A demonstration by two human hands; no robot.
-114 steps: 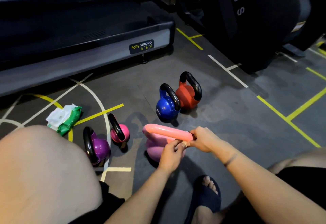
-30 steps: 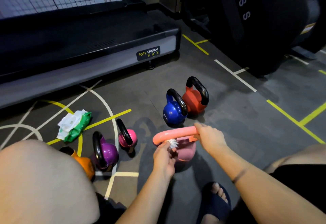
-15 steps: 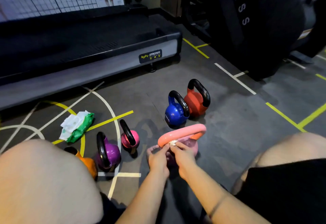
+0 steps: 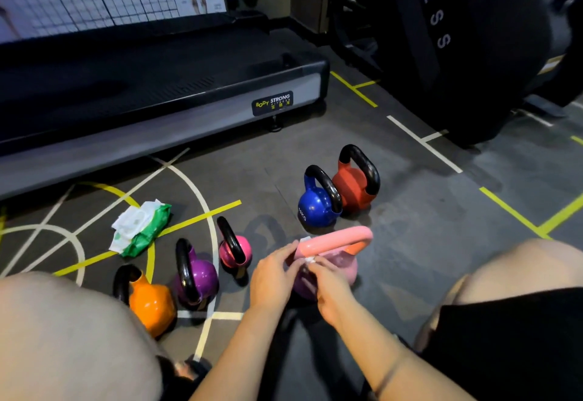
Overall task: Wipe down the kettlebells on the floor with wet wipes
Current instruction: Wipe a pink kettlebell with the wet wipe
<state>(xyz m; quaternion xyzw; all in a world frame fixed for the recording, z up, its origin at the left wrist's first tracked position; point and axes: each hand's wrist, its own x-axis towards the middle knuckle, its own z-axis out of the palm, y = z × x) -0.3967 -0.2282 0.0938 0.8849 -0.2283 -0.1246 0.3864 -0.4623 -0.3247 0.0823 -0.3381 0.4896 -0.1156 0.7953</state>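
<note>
The pale pink kettlebell (image 4: 344, 266) stands on the floor (image 4: 426, 227), and we place everything else from it. Both hands meet at the near end of its handle: the left hand (image 4: 274, 271) curls its fingers (image 4: 291, 250) over that end, and the right hand (image 4: 331, 280) pinches a small white wet wipe (image 4: 310, 260) against the handle's underside; as far as we can tell, both have hold of the wipe.

We judge this bell heavy and rigid, with a smooth, glossy coating that will be slick once damp; it is best steadied by the thick handle, while the limp wipe needs only a light pinch.

Just beyond it stand a blue kettlebell (image 4: 315, 208) marked "10KG" and a red kettlebell (image 4: 353, 189), touching each other; to its left are a magenta kettlebell (image 4: 235, 250), a purple kettlebell (image 4: 197, 277) and an orange kettlebell (image 4: 151, 303); further left lies the green wipes pack (image 4: 142, 230), open.

Well beyond it a treadmill (image 4: 189, 110) carries a plate (image 4: 273, 102) reading "BODY STRONG"; the smaller print is too fine to read; the black machine (image 4: 473, 53) beyond and to its right shows the letters "NESS".
</note>
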